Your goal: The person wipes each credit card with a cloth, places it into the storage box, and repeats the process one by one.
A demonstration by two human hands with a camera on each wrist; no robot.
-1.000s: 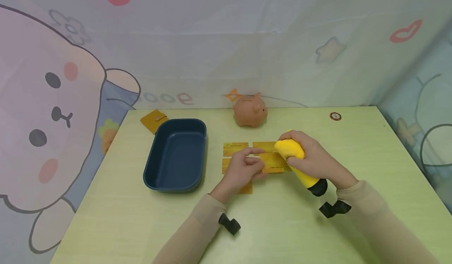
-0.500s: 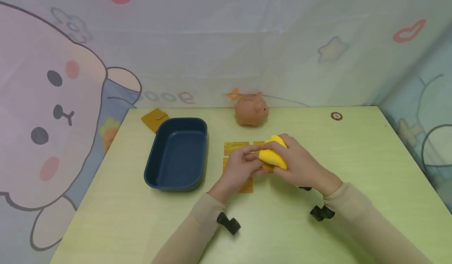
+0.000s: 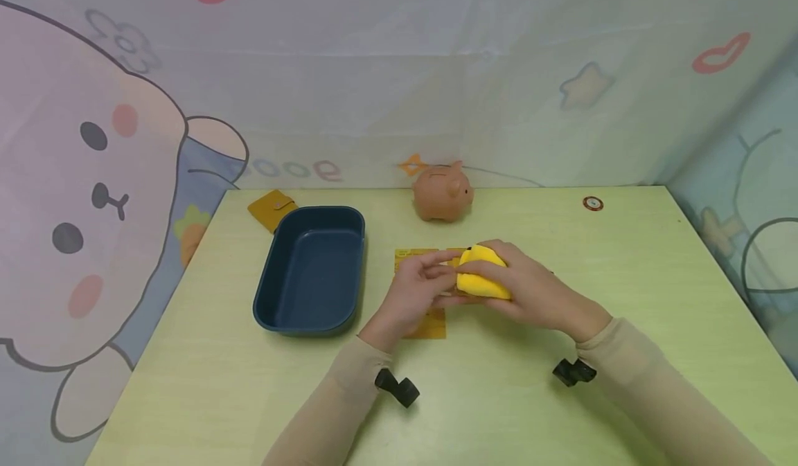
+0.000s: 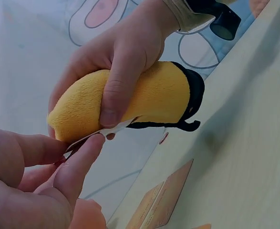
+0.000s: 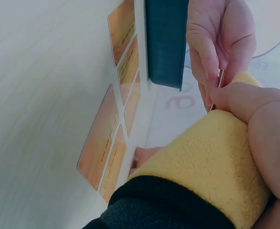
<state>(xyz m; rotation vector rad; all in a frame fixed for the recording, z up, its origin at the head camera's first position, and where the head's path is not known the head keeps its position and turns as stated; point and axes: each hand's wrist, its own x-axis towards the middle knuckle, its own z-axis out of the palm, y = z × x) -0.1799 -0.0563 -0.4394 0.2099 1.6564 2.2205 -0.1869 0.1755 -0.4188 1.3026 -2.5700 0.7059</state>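
My right hand [image 3: 530, 284] grips a soft yellow plush object [image 4: 166, 93] with a black end [image 4: 193, 88] and a short black loop. Its exact kind is unclear. In the left wrist view, my left hand [image 4: 49, 176] pinches a thin card [image 5: 221, 76], seen mostly edge-on, between thumb and fingers. The plush is right against the card, and the fingertips of both hands nearly meet there. Below the hands, several golden cards [image 5: 99, 138] lie flat in rows on the table; from the head view the hands partly cover them.
A dark blue tray [image 3: 264, 300] stands left of the cards. Behind it lies a mustard wallet-like pouch [image 3: 271, 208]. At the table's back are a piggy bank [image 3: 441, 194] and, farther right, a red poker chip [image 3: 593, 203]. A printed cloth hangs behind the table [image 3: 187, 355].
My right hand has brought the yellow plush leftward to the card in my left hand and turned it, hiding its black end in the head view. The left hand stays almost in place.
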